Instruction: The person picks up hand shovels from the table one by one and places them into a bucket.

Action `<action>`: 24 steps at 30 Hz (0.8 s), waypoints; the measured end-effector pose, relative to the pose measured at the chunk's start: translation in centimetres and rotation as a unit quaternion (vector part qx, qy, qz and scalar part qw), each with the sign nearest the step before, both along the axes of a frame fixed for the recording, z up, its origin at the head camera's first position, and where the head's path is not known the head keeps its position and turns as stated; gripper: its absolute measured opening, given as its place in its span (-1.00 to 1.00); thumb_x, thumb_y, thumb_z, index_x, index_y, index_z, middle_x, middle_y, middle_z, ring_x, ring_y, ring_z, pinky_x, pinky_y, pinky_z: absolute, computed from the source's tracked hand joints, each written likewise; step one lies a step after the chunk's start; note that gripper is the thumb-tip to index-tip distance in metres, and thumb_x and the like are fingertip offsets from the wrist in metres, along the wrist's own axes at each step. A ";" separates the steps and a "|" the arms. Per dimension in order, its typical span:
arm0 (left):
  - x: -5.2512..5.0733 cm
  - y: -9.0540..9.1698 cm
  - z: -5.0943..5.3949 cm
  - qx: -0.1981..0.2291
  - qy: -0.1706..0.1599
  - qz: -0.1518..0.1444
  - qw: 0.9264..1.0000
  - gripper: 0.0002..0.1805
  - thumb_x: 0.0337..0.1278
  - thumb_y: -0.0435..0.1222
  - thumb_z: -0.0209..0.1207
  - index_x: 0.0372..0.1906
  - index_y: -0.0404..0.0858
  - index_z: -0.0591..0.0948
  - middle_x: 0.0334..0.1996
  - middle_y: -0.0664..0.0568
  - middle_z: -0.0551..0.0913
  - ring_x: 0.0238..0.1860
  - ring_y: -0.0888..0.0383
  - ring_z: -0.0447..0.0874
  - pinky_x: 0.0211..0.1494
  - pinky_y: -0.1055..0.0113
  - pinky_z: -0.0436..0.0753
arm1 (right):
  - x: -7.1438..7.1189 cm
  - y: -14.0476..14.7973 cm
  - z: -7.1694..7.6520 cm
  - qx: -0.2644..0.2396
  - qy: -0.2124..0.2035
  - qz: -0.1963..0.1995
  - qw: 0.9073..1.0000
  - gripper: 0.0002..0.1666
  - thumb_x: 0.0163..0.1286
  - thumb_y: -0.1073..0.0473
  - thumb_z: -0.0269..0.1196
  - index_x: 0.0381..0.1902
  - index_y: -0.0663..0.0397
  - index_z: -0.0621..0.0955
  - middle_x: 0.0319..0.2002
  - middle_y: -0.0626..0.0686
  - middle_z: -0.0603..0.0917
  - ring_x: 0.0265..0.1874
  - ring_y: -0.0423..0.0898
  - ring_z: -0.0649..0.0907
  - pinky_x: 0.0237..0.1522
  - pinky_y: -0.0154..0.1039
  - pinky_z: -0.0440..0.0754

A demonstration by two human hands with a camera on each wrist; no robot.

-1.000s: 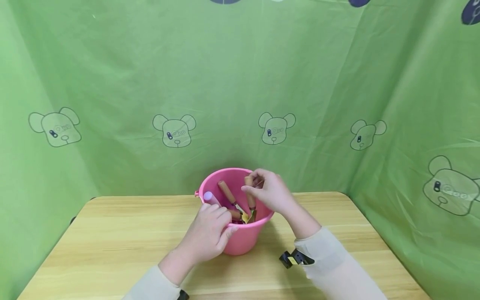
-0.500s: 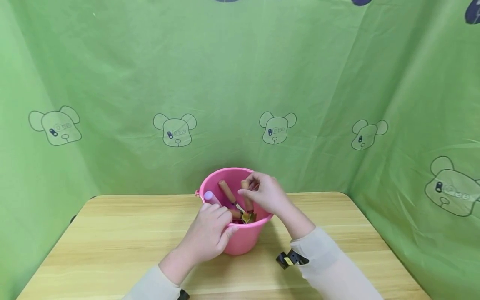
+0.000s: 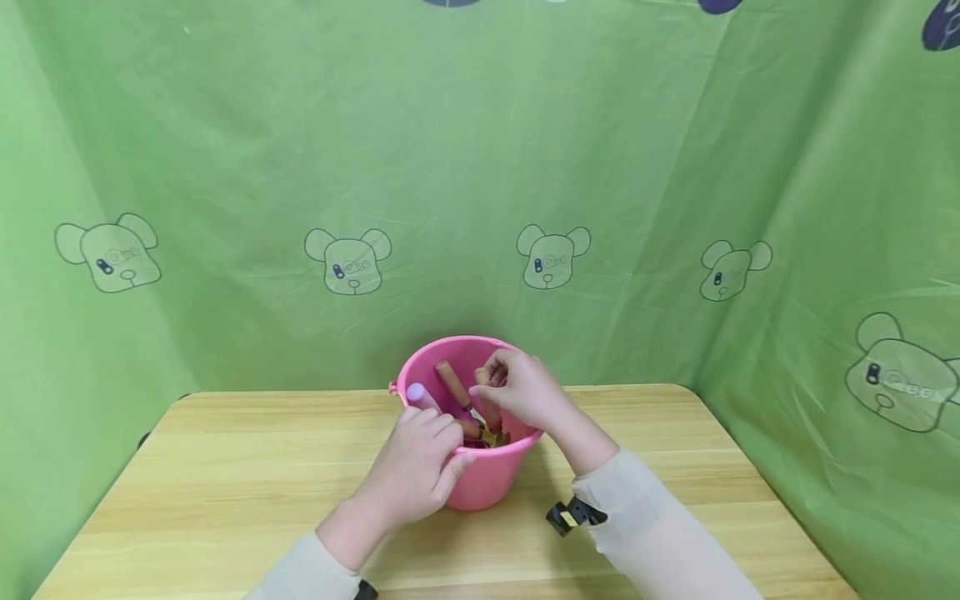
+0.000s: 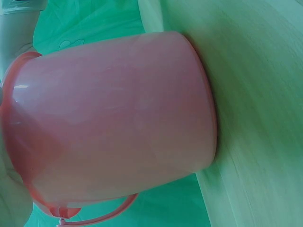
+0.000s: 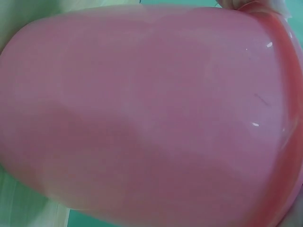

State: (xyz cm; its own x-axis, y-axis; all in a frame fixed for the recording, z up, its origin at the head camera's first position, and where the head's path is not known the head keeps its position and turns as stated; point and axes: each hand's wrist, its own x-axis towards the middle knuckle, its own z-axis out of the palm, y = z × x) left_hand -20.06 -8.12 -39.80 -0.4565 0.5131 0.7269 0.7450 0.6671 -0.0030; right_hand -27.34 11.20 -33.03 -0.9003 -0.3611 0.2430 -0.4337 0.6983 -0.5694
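A pink bucket (image 3: 483, 485) stands on the table in the head view. My left hand (image 3: 416, 462) grips its near left rim, fingers over the edge and thumb outside. Inside the bucket, my right hand (image 3: 528, 390) pinches the upper end of a wooden-handled tool (image 3: 490, 412). That tool's lower end sits among yellowish and metal parts at the bucket's near side, too small to tell apart. A second wooden handle (image 3: 453, 382) leans behind, and a third (image 3: 471, 428) lies beside my left fingers. A lilac rod (image 3: 422, 395) leans at the left. Both wrist views mostly show the bucket's wall (image 4: 118, 113).
The bucket rests on a light wood table (image 3: 247, 475). Green cloth (image 3: 450, 167) with bear-head outlines hangs behind and at both sides. In the left wrist view, the bucket's pink carrying handle (image 4: 111, 213) hangs down its side.
My right hand has shifted left and slightly down with the wooden-handled tool, whose handle now tilts more to the left. My left hand and the bucket have stayed in place.
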 end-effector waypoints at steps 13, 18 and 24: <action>0.1 0.0 0.0 0.000 0.005 -0.001 1.000 -0.65 0.50 -0.01 -0.10 -0.41 -0.08 0.46 -0.46 0.18 0.43 -0.38 0.16 0.34 -0.09 0.19 0.36 | -0.2 -0.5 -0.3 0.026 -0.007 0.001 1.000 -0.71 0.17 0.04 0.51 -0.39 0.00 0.59 -0.46 -0.09 0.59 -0.45 -0.15 0.55 -0.30 -0.22 0.54; 0.1 0.1 -0.1 -0.001 0.004 0.001 1.000 -0.63 0.51 0.00 -0.12 -0.41 -0.08 0.46 -0.46 0.18 0.42 -0.38 0.16 0.34 -0.09 0.20 0.35 | -0.2 -0.6 -0.5 0.043 -0.005 -0.002 0.999 -0.70 0.17 0.03 0.51 -0.40 -0.01 0.59 -0.48 -0.10 0.59 -0.47 -0.16 0.55 -0.31 -0.23 0.53; 0.0 0.0 -0.1 -0.002 0.002 0.001 1.000 -0.59 0.53 0.02 -0.17 -0.41 -0.09 0.46 -0.47 0.17 0.41 -0.38 0.16 0.33 -0.10 0.19 0.35 | -0.3 -0.9 -0.6 0.036 -0.016 0.008 0.999 -0.71 0.18 0.07 0.50 -0.40 0.01 0.57 -0.50 -0.08 0.58 -0.50 -0.15 0.54 -0.34 -0.24 0.53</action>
State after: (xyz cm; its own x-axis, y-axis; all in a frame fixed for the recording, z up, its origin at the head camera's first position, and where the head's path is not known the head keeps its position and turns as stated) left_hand -20.03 -8.07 -39.90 -0.4549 0.5151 0.7264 0.7433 0.6689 -0.0089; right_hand -27.65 10.29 -33.60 -0.9009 -0.3914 0.1877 -0.4282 0.7306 -0.5319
